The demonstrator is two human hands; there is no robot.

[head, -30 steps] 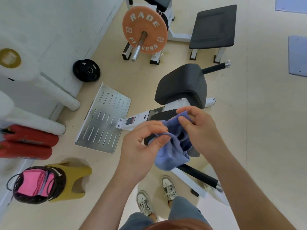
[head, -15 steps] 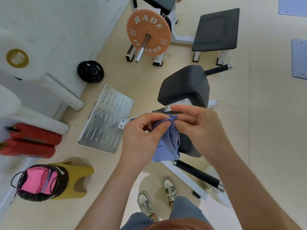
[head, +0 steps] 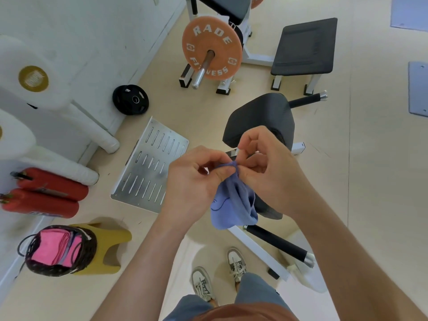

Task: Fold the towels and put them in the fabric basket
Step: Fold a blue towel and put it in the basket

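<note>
- Left hand (head: pixel 192 181): at frame centre, thumb and fingers pinched on the top edge of the blue towel (head: pixel 231 205).
- Right hand (head: pixel 266 172): beside the left, fingertips touching it, pinching the same edge.
- Blue towel: hangs bunched below both hands, above the floor.
- Fabric basket (head: pixel 60 251): lower left of frame, on a yellow stool (head: pixel 108 246), holding folded pink towels (head: pixel 55 247).

Periwinkle-blue towel (head: pixel 231 205); pink towels (head: pixel 56 247) inside dark speckled basket (head: pixel 62 267) – mustard-yellow stool (head: pixel 108 246) beneath. Orange weight plate (head: pixel 212 48) with white lettering, red cylinders (head: pixel 46 193), beige floor (head: pixel 370 181).
</note>
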